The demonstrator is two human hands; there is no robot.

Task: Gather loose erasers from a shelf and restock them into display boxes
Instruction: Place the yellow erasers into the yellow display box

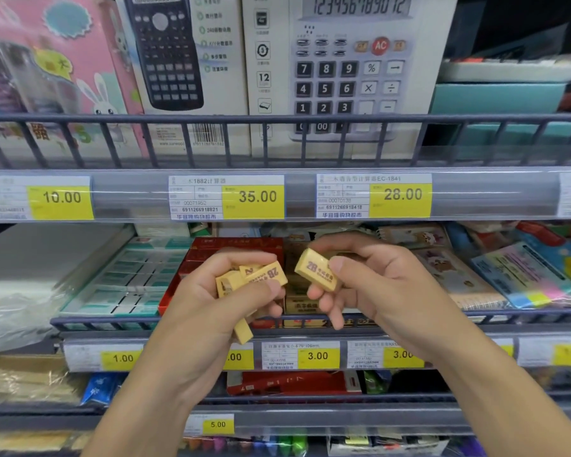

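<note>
A bunch of yellow erasers (244, 280) is held in the curled grip of the left hand (211, 301), and a single eraser (317, 270) is pinched by the right hand (370, 285). Both are held above the shelf's front rail (112, 321). Behind them, display boxes (297, 301) are seen on the shelf.

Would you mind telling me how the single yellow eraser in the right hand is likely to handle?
The eraser is a small flat-sided block, so it should sit still rather than roll. The right hand holds it with fingertips alone, so it is probably light. Its sharp, undented edges suggest it is fairly stiff.
</note>
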